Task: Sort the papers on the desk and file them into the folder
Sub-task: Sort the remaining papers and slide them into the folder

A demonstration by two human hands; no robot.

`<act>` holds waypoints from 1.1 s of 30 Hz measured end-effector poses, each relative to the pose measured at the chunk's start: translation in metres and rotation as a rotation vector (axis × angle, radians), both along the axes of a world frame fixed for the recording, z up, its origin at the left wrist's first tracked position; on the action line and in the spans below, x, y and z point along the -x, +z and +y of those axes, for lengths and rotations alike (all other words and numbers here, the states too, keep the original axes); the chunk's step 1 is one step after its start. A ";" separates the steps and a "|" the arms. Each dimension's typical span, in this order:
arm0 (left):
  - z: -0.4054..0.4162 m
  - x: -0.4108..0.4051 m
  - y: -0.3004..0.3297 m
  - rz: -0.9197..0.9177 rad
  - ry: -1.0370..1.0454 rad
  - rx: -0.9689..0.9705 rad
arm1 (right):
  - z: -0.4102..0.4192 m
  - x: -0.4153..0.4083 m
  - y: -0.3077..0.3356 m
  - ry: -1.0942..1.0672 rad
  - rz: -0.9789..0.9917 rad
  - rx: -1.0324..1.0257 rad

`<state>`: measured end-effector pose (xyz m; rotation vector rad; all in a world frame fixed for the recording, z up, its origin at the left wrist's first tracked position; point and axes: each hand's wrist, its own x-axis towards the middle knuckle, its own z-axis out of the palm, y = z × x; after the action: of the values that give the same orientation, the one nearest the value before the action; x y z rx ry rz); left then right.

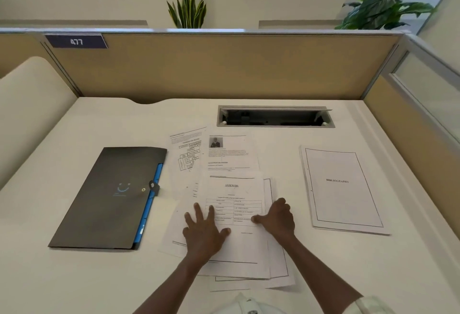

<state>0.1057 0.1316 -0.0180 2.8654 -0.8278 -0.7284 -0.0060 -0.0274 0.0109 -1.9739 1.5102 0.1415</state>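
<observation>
White printed sheets (231, 214) lie fanned mid-desk beside the shut dark grey folder (109, 196); with left hand (202, 233) spread flat pinning them, right hand (277, 216) should pinch only the top "ANNEXURE" page's edge.

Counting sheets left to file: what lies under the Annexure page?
Under the Annexure page, several loose sheets fan out, one with a bordered frame. Their text is covered, and both hands press on top.

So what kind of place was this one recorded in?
Most likely an office cubicle: tan partition panels wall in the white desk, a number plate reads 477, and a cable hatch is set into the desktop.
</observation>
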 end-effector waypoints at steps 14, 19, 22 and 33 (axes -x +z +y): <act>-0.007 0.005 0.003 0.015 0.027 0.003 | -0.039 0.039 0.055 0.064 0.006 0.146; -0.015 0.003 0.009 0.128 0.116 0.054 | -0.062 0.061 0.114 0.196 0.020 0.232; -0.023 0.005 0.015 0.123 0.129 0.087 | -0.066 0.067 0.149 0.246 0.018 0.243; -0.064 0.007 0.056 0.282 0.101 0.515 | -0.071 0.087 0.244 0.269 -0.034 0.471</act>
<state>0.0982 0.0674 0.0385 2.2679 -0.6998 -0.7520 -0.0932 -0.0980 0.2550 -2.5338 1.3344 -0.1504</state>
